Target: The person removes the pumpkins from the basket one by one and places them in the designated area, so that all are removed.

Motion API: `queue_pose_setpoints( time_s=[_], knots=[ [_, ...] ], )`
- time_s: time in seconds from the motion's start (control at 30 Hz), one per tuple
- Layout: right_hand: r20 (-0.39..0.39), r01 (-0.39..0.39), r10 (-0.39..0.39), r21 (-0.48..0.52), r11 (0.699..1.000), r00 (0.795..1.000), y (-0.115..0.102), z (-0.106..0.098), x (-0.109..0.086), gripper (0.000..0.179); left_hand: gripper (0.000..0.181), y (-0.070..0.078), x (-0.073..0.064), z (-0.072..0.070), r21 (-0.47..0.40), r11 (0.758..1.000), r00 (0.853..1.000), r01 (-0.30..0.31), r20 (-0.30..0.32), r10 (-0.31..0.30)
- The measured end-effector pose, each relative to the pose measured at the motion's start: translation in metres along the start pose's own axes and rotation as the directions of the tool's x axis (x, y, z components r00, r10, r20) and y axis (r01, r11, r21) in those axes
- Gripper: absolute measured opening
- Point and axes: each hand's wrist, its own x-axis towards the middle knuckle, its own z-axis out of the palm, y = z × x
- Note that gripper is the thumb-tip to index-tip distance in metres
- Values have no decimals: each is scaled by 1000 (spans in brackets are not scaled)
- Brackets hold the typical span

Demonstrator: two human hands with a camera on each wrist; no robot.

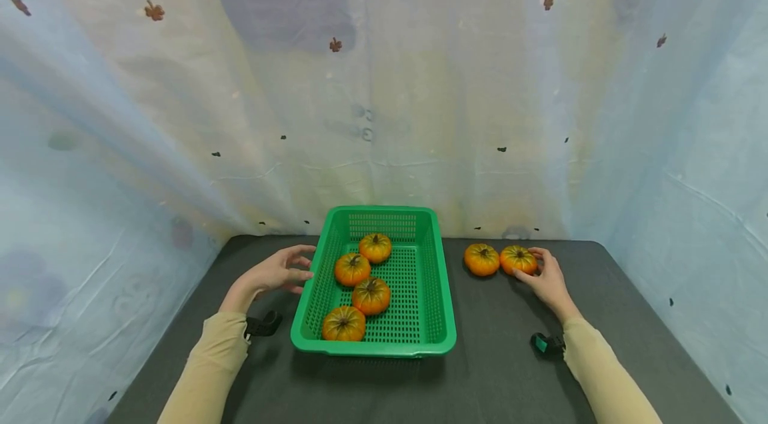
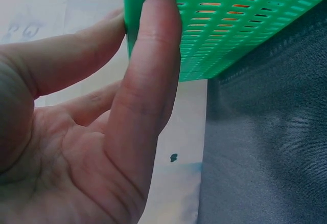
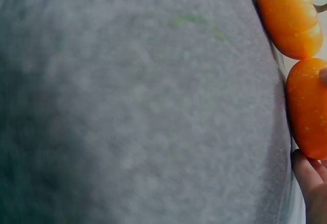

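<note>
A green plastic basket (image 1: 409, 349) stands on the dark table, with several small orange pumpkins (image 1: 372, 296) lying along its left side. At the basket's left rim, my left hand (image 1: 276, 275) pinches the edge between thumb and fingers; the left wrist view shows the index finger (image 2: 148, 75) against the slotted wall. To the right of the basket, my right hand (image 1: 547, 283) holds a small pumpkin (image 1: 519, 260) between thumb and fingers. That pumpkin touches another pumpkin (image 1: 482, 259) on its left. The right wrist view catches only part of the hand, at its edge.
The dark table (image 1: 492, 371) ends at a hanging pale sheet (image 1: 408, 104) close behind the basket and pumpkins. More sheeting hangs at the left and right sides. Each wrist wears a black strap device, such as the right one (image 1: 547, 345).
</note>
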Motion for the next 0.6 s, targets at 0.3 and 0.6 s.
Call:
queue_pose_setpoints(
  time_s=[0.3, 0.6],
  knots=[
    [34, -35, 36, -43, 998, 999, -3, -3, 2, 76, 73, 1, -1, 1, 7, 1000, 1000, 2, 8, -2],
    [58, -20, 20, -17, 1000, 998, -3, -4, 3, 78, 74, 3, 0, 0, 6, 1000, 1000, -2, 14, 1]
  ],
)
